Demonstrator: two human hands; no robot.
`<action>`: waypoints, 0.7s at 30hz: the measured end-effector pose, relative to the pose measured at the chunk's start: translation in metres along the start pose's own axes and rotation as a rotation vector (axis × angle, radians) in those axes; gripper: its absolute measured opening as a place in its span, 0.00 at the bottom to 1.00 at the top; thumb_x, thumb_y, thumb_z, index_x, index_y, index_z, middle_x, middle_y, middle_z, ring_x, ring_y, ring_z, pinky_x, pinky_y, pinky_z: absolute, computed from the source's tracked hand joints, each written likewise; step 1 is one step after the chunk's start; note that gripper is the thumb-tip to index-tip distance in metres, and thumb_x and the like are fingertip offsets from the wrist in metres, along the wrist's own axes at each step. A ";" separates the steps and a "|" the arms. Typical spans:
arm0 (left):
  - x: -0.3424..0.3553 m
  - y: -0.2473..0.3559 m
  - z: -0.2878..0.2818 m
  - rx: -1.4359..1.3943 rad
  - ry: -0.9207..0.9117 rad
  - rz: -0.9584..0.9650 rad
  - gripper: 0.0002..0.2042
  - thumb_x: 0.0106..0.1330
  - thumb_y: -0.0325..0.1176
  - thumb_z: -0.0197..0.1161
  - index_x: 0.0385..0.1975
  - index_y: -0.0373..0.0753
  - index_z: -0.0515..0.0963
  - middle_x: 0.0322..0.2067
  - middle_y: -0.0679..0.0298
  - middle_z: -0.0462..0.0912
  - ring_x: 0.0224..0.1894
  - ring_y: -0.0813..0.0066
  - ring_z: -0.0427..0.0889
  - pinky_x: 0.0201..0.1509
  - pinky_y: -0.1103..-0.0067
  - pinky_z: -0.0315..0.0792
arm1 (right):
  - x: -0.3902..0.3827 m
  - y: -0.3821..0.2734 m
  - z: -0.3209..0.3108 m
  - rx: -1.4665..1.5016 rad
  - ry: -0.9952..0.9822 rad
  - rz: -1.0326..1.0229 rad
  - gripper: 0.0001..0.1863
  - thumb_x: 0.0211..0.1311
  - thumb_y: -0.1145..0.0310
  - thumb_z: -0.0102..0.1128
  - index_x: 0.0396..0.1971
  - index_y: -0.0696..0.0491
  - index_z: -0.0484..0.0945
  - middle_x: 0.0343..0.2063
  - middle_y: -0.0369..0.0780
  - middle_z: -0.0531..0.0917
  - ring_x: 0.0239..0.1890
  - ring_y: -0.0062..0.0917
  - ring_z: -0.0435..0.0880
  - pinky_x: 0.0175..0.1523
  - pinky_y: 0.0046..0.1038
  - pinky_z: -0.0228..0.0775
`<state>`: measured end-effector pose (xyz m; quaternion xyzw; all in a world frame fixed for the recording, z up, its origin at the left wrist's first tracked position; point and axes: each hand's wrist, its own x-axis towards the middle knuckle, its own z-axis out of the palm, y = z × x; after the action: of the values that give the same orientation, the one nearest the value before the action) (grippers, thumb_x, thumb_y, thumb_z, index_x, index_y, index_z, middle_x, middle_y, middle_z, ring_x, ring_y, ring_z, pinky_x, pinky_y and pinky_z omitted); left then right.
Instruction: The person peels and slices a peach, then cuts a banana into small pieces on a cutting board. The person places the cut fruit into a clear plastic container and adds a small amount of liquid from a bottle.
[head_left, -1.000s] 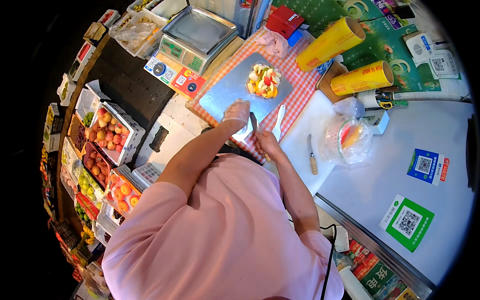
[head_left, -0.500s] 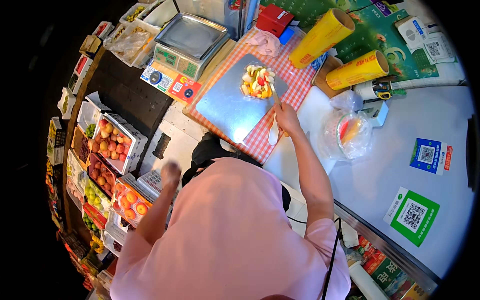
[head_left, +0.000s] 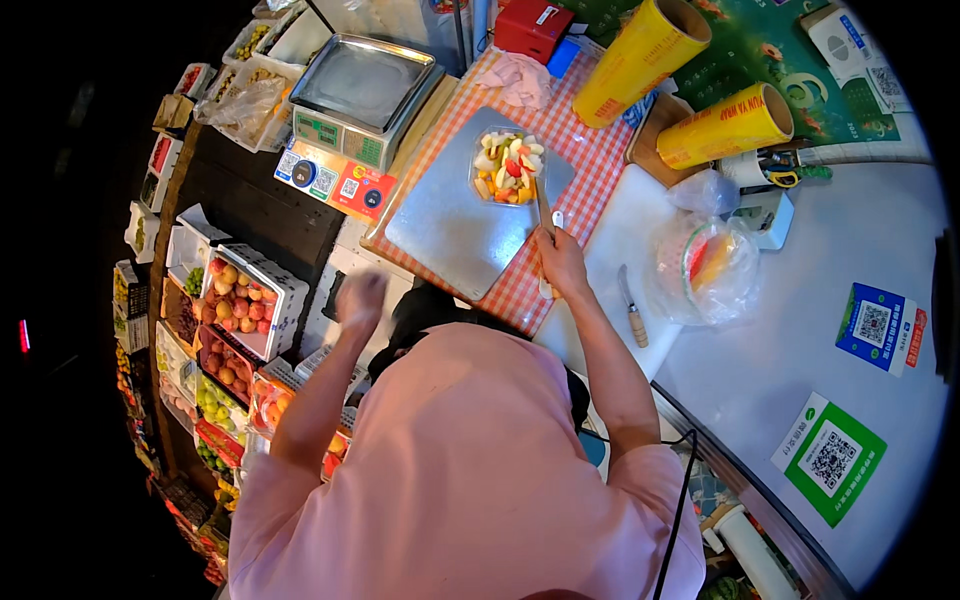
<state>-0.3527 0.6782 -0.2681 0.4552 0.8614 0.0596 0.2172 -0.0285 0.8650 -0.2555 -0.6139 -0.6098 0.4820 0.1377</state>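
My right hand (head_left: 562, 260) is closed round a knife (head_left: 544, 207), its narrow blade pointing away from me to the near right corner of a clear plastic box (head_left: 488, 196) of cut fruit. The fingers hide most of its handle. Mixed white, red, yellow and green pieces fill the box, which rests on a metal sheet (head_left: 440, 225). Partly under the right hand lies a white utensil (head_left: 558, 218) with holes in one end; its kind is unclear. My left hand (head_left: 361, 298), blurred by motion, hangs left of the table, touching nothing I can see.
A small wooden-handled knife (head_left: 632, 310) lies on a white board (head_left: 605, 250). Bagged cut melon (head_left: 705, 265), two yellow wrap rolls (head_left: 640, 65) and a pink cloth (head_left: 518, 80) stand around. Left are a scale (head_left: 365, 85) and fruit crates (head_left: 268, 300).
My right hand has drawn slightly nearer to me and left, its blade now by the box's near corner. The left hand has risen forward. The small knife on the board has come into sight.
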 end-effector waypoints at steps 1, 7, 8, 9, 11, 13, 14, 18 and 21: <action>0.035 0.035 -0.001 -0.155 0.034 0.093 0.09 0.64 0.36 0.62 0.34 0.37 0.84 0.37 0.50 0.84 0.42 0.49 0.82 0.48 0.61 0.74 | 0.002 -0.001 0.001 0.016 -0.003 0.005 0.23 0.73 0.53 0.48 0.33 0.60 0.79 0.19 0.45 0.82 0.21 0.34 0.83 0.29 0.37 0.72; 0.159 0.225 -0.011 0.155 0.011 0.754 0.11 0.65 0.37 0.61 0.42 0.39 0.82 0.38 0.53 0.85 0.43 0.51 0.83 0.50 0.62 0.76 | -0.008 -0.024 -0.019 0.047 0.048 0.067 0.21 0.71 0.55 0.54 0.33 0.61 0.78 0.20 0.48 0.82 0.24 0.39 0.83 0.32 0.40 0.72; 0.180 0.227 0.004 0.214 0.043 0.820 0.11 0.66 0.37 0.60 0.43 0.39 0.81 0.39 0.53 0.85 0.43 0.51 0.83 0.50 0.62 0.76 | -0.006 -0.020 -0.017 0.037 0.065 0.035 0.21 0.71 0.55 0.54 0.32 0.61 0.77 0.20 0.48 0.82 0.24 0.39 0.83 0.32 0.40 0.71; 0.190 0.229 0.015 0.272 0.068 0.893 0.12 0.66 0.38 0.60 0.43 0.39 0.81 0.39 0.53 0.85 0.43 0.51 0.84 0.50 0.62 0.77 | -0.005 -0.015 -0.016 0.029 0.086 0.011 0.21 0.71 0.55 0.55 0.32 0.61 0.77 0.20 0.49 0.81 0.24 0.40 0.82 0.32 0.40 0.71; 0.181 0.263 -0.009 0.445 -0.116 0.912 0.10 0.65 0.32 0.58 0.43 0.39 0.82 0.41 0.50 0.85 0.45 0.52 0.85 0.51 0.64 0.79 | -0.007 -0.001 -0.022 0.053 0.104 0.026 0.21 0.71 0.55 0.55 0.32 0.62 0.76 0.20 0.50 0.80 0.23 0.41 0.82 0.31 0.41 0.70; 0.183 0.277 -0.018 0.594 -0.258 0.909 0.10 0.63 0.28 0.59 0.42 0.40 0.83 0.43 0.49 0.85 0.45 0.54 0.86 0.50 0.64 0.79 | -0.005 0.008 -0.024 0.078 0.117 0.025 0.21 0.71 0.55 0.56 0.31 0.62 0.76 0.19 0.50 0.80 0.23 0.42 0.81 0.31 0.42 0.70; 0.184 0.276 -0.016 0.553 -0.280 0.902 0.10 0.63 0.32 0.61 0.41 0.40 0.83 0.42 0.50 0.85 0.45 0.54 0.85 0.50 0.64 0.79 | -0.003 0.011 -0.023 0.092 0.125 0.023 0.21 0.70 0.55 0.56 0.32 0.61 0.76 0.19 0.50 0.80 0.23 0.42 0.81 0.31 0.43 0.69; 0.191 0.252 -0.024 0.232 -0.157 1.046 0.11 0.61 0.37 0.69 0.39 0.38 0.83 0.38 0.54 0.86 0.41 0.59 0.85 0.47 0.67 0.78 | -0.001 0.012 -0.024 0.139 0.101 0.031 0.21 0.70 0.54 0.57 0.32 0.61 0.76 0.19 0.50 0.80 0.23 0.43 0.82 0.31 0.44 0.70; 0.171 0.248 -0.044 -0.133 -0.149 0.802 0.11 0.58 0.32 0.73 0.38 0.37 0.83 0.35 0.58 0.85 0.37 0.69 0.85 0.42 0.73 0.79 | -0.001 0.002 -0.027 0.106 0.127 0.011 0.20 0.70 0.56 0.57 0.32 0.61 0.76 0.19 0.50 0.80 0.22 0.43 0.82 0.31 0.43 0.70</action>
<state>-0.2674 0.9640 -0.2087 0.7430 0.5918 0.1618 0.2674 -0.0062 0.8755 -0.2432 -0.6384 -0.5702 0.4743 0.2058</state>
